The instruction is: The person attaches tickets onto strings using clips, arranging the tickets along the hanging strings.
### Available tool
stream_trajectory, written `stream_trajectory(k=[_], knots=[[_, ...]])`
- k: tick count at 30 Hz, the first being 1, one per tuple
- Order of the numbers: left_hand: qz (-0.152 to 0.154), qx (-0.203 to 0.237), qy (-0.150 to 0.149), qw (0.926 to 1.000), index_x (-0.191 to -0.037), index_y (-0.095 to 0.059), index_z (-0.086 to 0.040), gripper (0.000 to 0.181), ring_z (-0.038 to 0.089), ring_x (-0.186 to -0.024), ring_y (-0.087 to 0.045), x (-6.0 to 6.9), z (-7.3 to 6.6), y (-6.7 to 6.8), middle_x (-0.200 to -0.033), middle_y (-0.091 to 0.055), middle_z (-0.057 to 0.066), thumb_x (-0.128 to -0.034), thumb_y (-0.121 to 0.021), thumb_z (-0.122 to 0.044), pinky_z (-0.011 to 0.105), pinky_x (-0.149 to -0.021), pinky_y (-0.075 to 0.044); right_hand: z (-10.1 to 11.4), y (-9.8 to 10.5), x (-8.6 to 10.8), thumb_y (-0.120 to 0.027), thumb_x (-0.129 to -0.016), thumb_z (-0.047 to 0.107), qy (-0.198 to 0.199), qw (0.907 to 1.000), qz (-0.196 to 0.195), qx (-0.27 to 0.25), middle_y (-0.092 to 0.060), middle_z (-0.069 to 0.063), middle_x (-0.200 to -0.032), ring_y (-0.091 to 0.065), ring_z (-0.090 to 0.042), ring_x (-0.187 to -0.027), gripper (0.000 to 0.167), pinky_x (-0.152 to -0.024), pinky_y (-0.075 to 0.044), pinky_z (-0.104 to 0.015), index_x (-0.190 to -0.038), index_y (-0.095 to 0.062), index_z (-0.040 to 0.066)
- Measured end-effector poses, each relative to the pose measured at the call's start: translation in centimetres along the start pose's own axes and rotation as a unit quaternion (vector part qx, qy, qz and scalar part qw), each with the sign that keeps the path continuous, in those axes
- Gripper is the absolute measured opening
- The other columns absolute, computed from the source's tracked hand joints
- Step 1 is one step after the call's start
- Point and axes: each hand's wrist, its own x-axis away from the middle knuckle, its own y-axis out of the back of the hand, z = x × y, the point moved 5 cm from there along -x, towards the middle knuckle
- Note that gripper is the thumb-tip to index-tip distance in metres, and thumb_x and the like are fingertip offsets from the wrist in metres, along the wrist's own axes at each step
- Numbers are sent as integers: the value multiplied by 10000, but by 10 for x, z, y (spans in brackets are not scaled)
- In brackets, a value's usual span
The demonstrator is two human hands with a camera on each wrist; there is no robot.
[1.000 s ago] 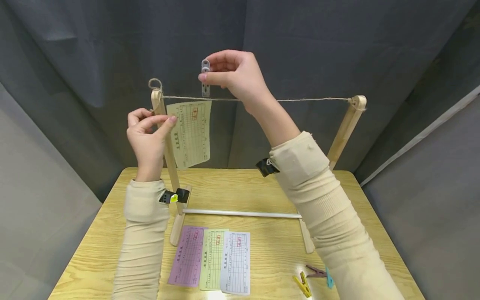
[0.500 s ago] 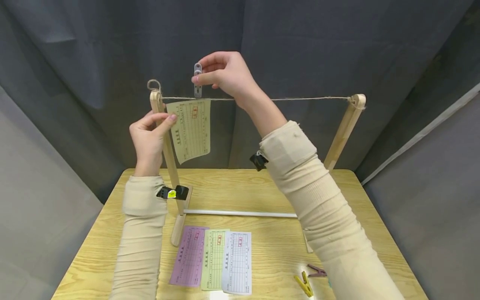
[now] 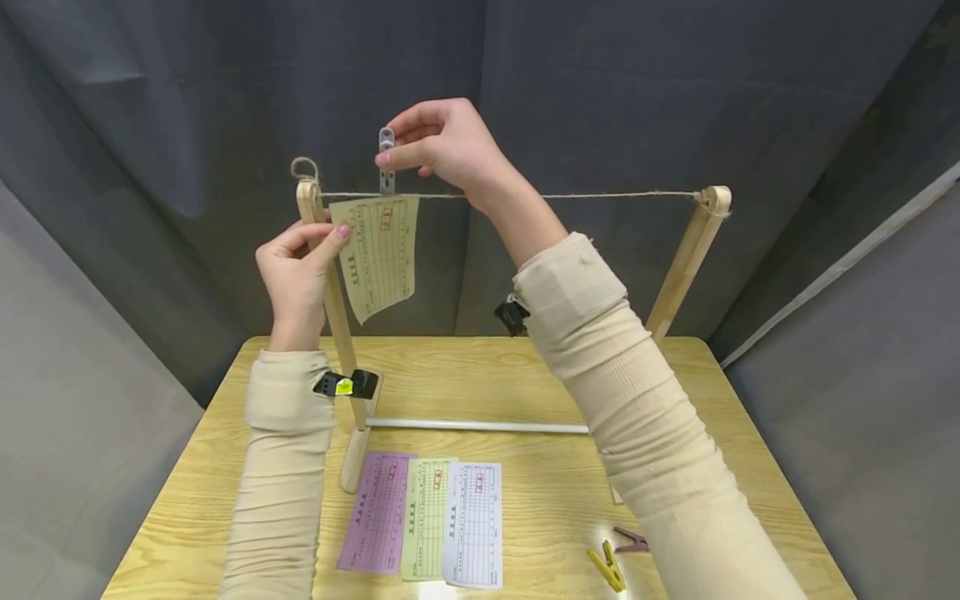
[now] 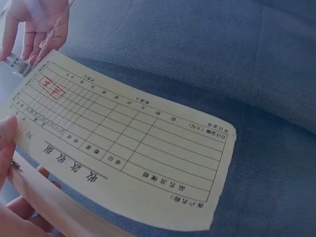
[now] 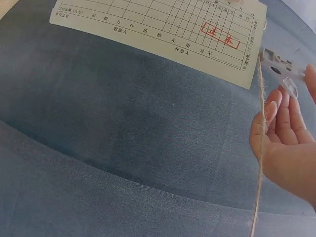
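Observation:
A yellow receipt slip (image 3: 381, 262) with a red stamp hangs beside the left post, its top edge at the twine (image 3: 585, 196). My left hand (image 3: 295, 279) pinches the slip's left edge near the top corner, fingers partly behind the post. Above the slip, my right hand (image 3: 450, 146) holds a grey clothespin (image 3: 386, 162) between thumb and fingers, pointing down. The clothespin's lower end is at the twine and the slip's top edge. In the right wrist view the clothespin (image 5: 281, 66) lies close to the slip's edge; whether it grips the paper I cannot tell.
Twine runs between the left wooden post (image 3: 341, 325) and the right wooden post (image 3: 686, 262), with a white rod (image 3: 480, 426) low between them. On the table lie a purple slip (image 3: 377, 512), a yellow-green slip (image 3: 425, 521), a white slip (image 3: 474, 525), a yellow clothespin (image 3: 607, 567) and a purple clothespin (image 3: 632, 540).
My right hand has moved left with the grey clothespin, which is now down at the twine over the slip. The slip has risen slightly, its lower end swinging. My left hand keeps its pinch.

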Motion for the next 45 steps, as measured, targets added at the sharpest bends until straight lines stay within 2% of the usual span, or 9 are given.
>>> stream_trajectory(k=[7, 12, 19, 22, 29, 36, 45], knots=[[10, -13, 172, 9999, -701, -728, -61, 52, 175, -859, -573, 0, -1, -1, -833, -661, 19, -708, -759, -21, 272, -705, -410, 2, -1, -2, -768, -706, 46, 14, 9999, -35, -164, -651, -40, -797, -612, -179, -770, 243, -630, -384, -262, -923, -662, 23], [46, -1, 165, 9999, -692, -726, -55, 58, 179, -851, -578, -1, -2, 0, -833, -661, 21, -709, -756, -8, 277, -692, -403, 1, -2, -3, -770, -700, 33, 67, 9997, -41, -222, -654, -35, -742, -622, -184, -744, 164, -620, -368, -254, -832, -672, 33], [37, -86, 218, 9997, -698, -729, -52, 61, 175, -856, -578, -2, -3, 2, -835, -662, 19, -705, -757, 2, 283, -704, -400, 3, -6, -5, -762, -684, -34, 276, 9977, -39, -621, -656, -81, -709, -631, -227, -732, 134, -739, -483, -277, -775, -664, -15], [46, -158, 262, 9995, -706, -730, -51, 53, 175, -862, -575, -2, -3, 3, -838, -660, 19, -704, -761, -7, 288, -715, -387, 3, -5, -5, -767, -677, -35, 281, 9977, -170, -599, -654, -76, -695, -629, -231, -734, 123, -760, -472, -269, -742, -666, -6], [22, -94, 324, 9994, -692, -728, -52, 72, 184, -897, -572, -2, -3, 4, -851, -663, 25, -704, -755, 14, 287, -727, -394, 2, -8, -4, -781, -662, -27, 423, 9985, -54, -337, -650, -52, -658, -598, -214, -729, 123, -762, -439, -256, -695, -670, 15], [71, -140, 328, 9993, -700, -730, -54, 52, 173, -884, -563, -2, -3, 3, -857, -653, 29, -706, -762, -14, 289, -723, -382, 2, -2, -3, -773, -664, -41, 521, 9970, -276, -506, -651, -72, -665, -611, -243, -736, 118, -794, -439, -252, -676, -666, 5], [78, -185, 318, 9993, -685, -728, -58, 63, 168, -882, -541, -2, -5, 2, -832, -649, 21, -707, -759, -8, 279, -727, -368, -3, -5, -2, -781, -661, -27, 562, 9976, -218, -348, -642, -46, -629, -580, -222, -717, 116, -739, -436, -267, -656, -671, 10]])
